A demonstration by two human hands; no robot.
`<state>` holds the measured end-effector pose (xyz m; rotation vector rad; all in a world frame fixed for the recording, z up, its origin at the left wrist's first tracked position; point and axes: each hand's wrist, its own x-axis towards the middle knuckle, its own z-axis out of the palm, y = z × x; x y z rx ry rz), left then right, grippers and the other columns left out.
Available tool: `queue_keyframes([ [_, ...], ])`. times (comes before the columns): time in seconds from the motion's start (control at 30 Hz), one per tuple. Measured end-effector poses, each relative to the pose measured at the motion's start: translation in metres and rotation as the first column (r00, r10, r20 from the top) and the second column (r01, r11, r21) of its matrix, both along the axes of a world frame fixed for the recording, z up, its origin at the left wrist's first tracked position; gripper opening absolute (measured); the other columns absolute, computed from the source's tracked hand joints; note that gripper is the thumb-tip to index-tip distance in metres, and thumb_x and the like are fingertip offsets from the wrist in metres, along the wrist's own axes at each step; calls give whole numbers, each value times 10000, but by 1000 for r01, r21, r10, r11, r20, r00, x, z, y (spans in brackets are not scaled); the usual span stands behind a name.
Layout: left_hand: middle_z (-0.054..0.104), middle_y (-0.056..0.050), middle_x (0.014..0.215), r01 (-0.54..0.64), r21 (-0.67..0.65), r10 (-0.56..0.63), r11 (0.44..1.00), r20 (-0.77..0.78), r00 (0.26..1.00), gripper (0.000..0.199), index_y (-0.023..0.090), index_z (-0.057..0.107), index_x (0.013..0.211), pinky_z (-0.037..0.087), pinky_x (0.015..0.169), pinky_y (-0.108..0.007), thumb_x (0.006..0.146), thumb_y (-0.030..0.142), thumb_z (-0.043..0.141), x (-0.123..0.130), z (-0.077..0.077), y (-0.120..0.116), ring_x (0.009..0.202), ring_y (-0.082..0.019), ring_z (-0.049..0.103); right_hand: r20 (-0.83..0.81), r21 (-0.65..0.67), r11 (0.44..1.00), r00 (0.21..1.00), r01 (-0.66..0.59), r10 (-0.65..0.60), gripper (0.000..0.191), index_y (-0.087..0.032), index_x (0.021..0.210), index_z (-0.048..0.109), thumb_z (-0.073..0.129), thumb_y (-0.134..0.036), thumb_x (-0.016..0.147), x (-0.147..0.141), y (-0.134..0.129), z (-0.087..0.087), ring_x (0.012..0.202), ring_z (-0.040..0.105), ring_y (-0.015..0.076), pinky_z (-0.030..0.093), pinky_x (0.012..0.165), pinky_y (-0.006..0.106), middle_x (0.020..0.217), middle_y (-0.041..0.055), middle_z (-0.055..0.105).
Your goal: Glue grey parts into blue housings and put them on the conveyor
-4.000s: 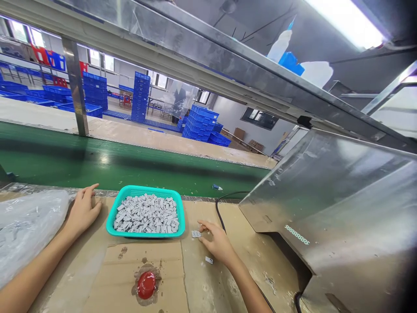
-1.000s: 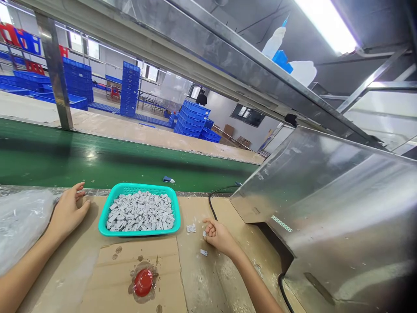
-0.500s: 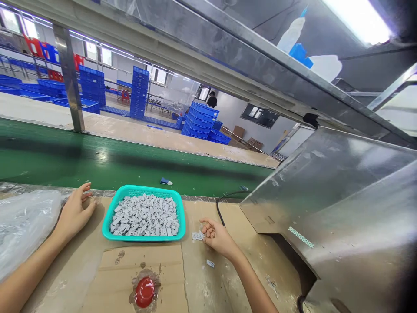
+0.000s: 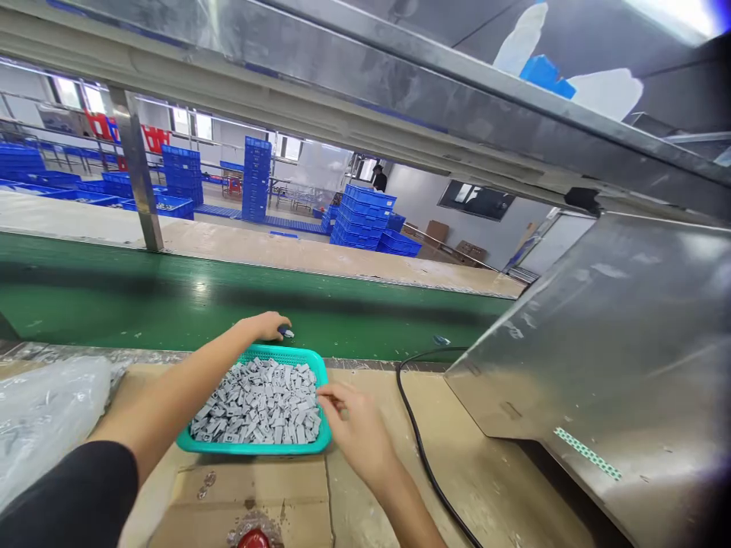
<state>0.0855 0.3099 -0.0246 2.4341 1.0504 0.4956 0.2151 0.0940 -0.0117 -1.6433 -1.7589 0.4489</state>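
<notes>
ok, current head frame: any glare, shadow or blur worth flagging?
Head view: ceiling light blown out at top right; glare spot and dark shadow band on the green belt; soft reflections on the metal housing; right edge dark; grey parts fairly sharp, finest detail too small to tell.

Left arm: one, stretched forward and slanting rightward; black sleeve above, bare forearm below. Left hand: one, bare, foremost of the pair, fingers curled downward. Right forearm: one, bare, angled up and leftward. Right hand: one, bare, thumb and forefinger pointing left, tips close together.
</notes>
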Motion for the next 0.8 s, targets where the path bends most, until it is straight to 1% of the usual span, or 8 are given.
queue_keyframes([
  [0.1,562,-46,950,-20,-105,22,994,10,1000,237,115,550,932,459,759,-342,805,298,470,-1,-6,4,854,-157,549,121,-28,984,977,-175,177,285,-195,917,610,510,-59,688,-17,15,-5,891,518,183,410,799,292,924,46,582],
  [0.2,568,-64,949,-81,-178,104,981,120,987,221,118,529,947,470,728,-344,802,277,475,-27,3,-9,831,-155,555,220,-73,965,939,-253,263,340,-159,926,615,502,-2,647,-22,27,-16,926,500,202,392,829,309,925,74,574],
  [0.37,546,-55,1081,-60,-280,179,958,422,889,230,227,388,1051,465,761,-271,831,293,363,-99,29,-97,959,-150,536,320,-103,961,906,-257,277,346,-144,848,630,457,47,617,-27,35,-27,838,534,182,411,744,258,843,71,597],
  [0.43,561,-55,1028,87,-485,275,870,625,730,219,235,440,987,453,774,-284,790,329,454,-124,30,-144,931,-173,542,348,-98,967,902,-235,254,314,-144,798,626,454,48,620,-30,35,-28,784,538,171,408,697,251,804,62,599],
  [0.5,557,-47,958,164,-656,457,736,661,595,225,212,470,961,443,789,-289,770,331,491,-139,24,-185,885,-164,542,372,-86,974,900,-211,227,257,-136,743,613,463,40,632,-34,36,-29,730,533,160,402,654,254,750,49,587],
  [0.6,516,-4,724,224,-811,726,540,584,364,336,174,476,961,464,617,-241,685,335,579,-143,3,-224,671,-117,520,387,-53,983,904,-173,180,165,-124,671,574,495,19,651,-38,42,-27,646,511,132,399,603,257,657,2,543],
  [0.67,454,35,615,217,-851,802,478,524,287,386,169,475,920,402,471,-183,612,335,638,-138,-12,-238,547,-84,452,372,-7,989,918,-147,139,150,-121,661,559,503,17,646,-40,44,-21,629,499,127,401,596,260,635,-11,523],
  [0.8,478,37,657,85,-805,729,587,571,378,326,187,467,821,370,467,-157,624,375,646,-130,-23,-260,534,-62,406,296,125,986,952,-115,74,242,-106,776,571,444,42,632,-56,15,1,676,508,141,418,619,248,722,41,546],
])
